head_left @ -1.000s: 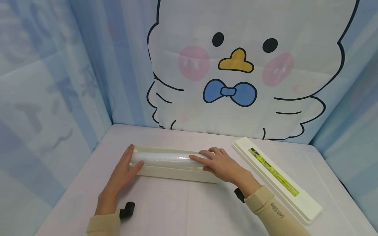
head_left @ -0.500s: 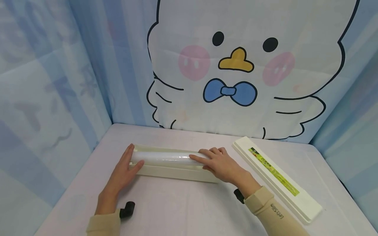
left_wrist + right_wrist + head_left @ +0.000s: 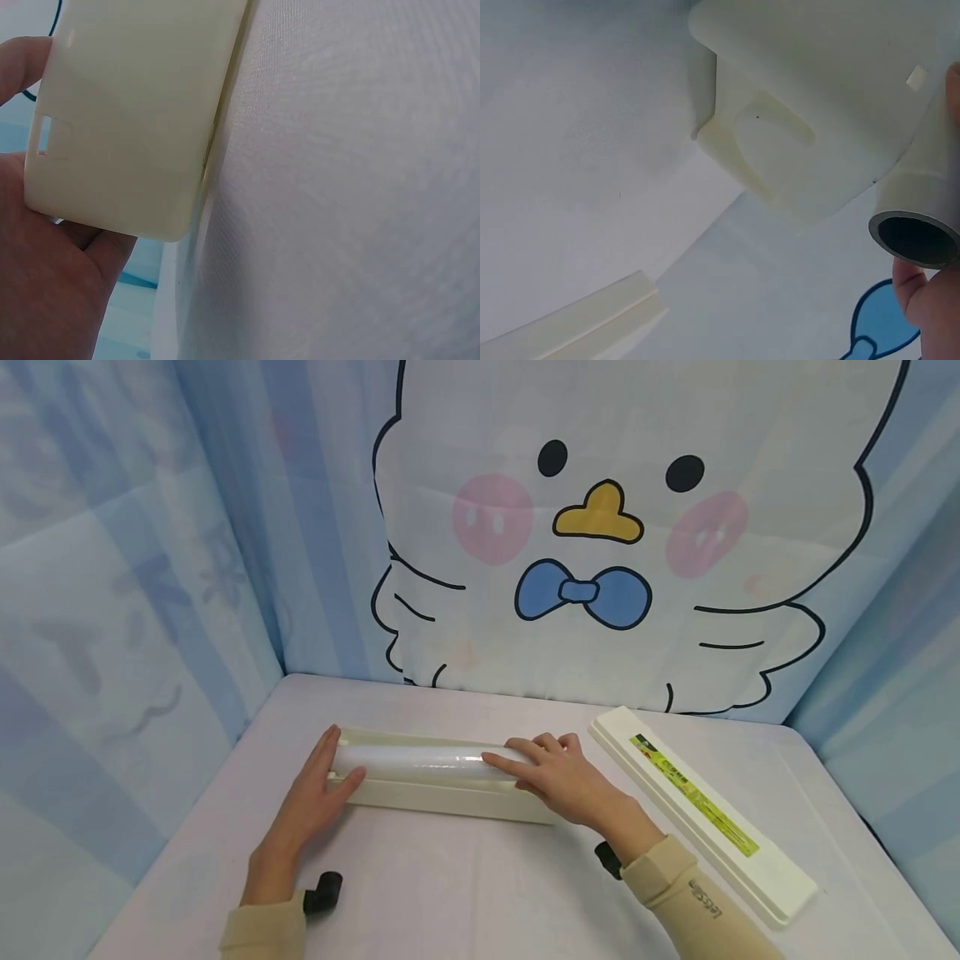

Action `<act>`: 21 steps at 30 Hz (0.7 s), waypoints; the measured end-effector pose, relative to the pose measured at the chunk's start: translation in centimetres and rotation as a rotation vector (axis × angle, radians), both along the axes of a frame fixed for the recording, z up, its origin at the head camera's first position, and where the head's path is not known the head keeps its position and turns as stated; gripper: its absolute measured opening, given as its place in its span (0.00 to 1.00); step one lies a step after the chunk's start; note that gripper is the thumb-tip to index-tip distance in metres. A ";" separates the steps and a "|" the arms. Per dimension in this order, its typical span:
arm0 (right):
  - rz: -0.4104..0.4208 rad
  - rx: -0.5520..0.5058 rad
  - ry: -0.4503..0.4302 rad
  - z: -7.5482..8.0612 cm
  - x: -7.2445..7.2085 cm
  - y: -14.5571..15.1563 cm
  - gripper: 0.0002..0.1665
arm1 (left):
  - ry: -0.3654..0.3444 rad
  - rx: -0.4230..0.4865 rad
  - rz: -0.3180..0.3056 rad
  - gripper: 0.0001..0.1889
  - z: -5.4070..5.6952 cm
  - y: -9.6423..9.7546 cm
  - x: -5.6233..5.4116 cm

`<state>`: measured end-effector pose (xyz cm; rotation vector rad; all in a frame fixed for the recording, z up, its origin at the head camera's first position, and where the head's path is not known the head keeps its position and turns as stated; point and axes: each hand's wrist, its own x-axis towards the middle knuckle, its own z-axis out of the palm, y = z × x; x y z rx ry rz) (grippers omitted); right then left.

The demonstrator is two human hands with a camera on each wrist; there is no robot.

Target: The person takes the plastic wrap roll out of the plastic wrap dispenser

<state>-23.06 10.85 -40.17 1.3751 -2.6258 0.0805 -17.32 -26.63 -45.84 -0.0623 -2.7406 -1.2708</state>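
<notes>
Gleaming white roll [image 3: 420, 763], hollow-ended | left hand [image 3: 306, 803] gripping cream box [image 3: 450, 802] | right hand [image 3: 566, 781] pinching roll

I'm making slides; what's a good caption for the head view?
Left hand holding the open box, right hand gripping the roll, labelled lid lying to the right.
</notes>
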 end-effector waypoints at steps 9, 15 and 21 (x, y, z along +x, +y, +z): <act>-0.015 -0.023 -0.014 0.1 0.0 0.9 0.35 | -0.005 0.016 -0.009 0.43 0.2 0.0 -0.1; -0.032 -0.078 -0.032 0.2 0.2 1.7 0.34 | 0.014 0.018 -0.005 0.43 0.1 -0.1 -0.1; -0.054 -0.106 -0.015 0.1 0.3 2.5 0.36 | -0.006 0.005 -0.003 0.44 0.0 0.0 -0.1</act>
